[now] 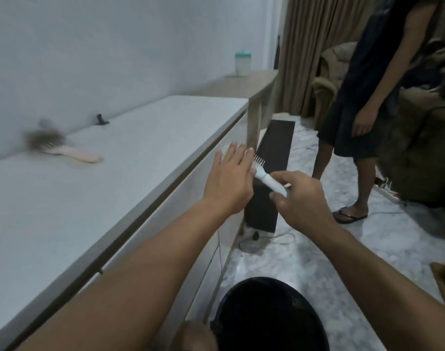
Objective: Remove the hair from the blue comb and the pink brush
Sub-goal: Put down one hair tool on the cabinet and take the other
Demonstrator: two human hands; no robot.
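Note:
My right hand [300, 198] grips the handle of the pale blue comb [267, 177], held in the air beside the cabinet's front edge. The comb's teeth point up and away. My left hand [229, 178] lies over the comb's head, fingers spread and thumb tucked under the teeth; whether it holds hair is hidden. The pink brush [74, 153] lies on the white cabinet top [140, 158] at the far left, near the wall, with a thick tuft of brown hair in its bristles.
A black bin [267, 317] stands on the floor right below my arms. A dark panel [272, 173] leans by the cabinet's end. A person in dark clothes [376, 97] stands at the right. A bottle [242, 63] sits on the far shelf.

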